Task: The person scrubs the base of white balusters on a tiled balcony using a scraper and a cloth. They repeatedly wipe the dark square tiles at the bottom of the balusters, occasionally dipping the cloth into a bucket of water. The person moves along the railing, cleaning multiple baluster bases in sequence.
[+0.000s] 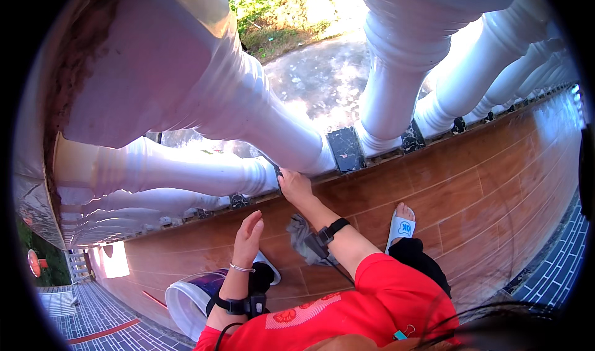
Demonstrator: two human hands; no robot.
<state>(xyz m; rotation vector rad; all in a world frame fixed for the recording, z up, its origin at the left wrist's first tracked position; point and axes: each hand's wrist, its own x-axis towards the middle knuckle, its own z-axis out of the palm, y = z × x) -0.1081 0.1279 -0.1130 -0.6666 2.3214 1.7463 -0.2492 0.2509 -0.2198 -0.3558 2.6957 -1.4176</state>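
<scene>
My right hand (294, 185) reaches to the dark tiled base between two white balusters, its fingers at the foot of one white baluster (293, 142); whether it grips anything there is hidden. My left hand (248, 237) is raised over the floor, fingers together and slightly bent, holding nothing visible. A crumpled grey cloth (302, 239) lies on the brown tiled floor under my right forearm. Beside my left forearm stands a translucent plastic bucket (186, 300) with a dark purple pattern. Black marbled tile (346, 150) covers the base between the balusters.
A row of white balusters (390, 86) runs along the floor's edge, with paved ground outside. My slippered feet, one in a white slipper (400, 228), stand on the brown floor tiles (460, 193). A thin red stick (154, 299) lies near the bucket. Dark brick-patterned wall (553, 262) borders the right.
</scene>
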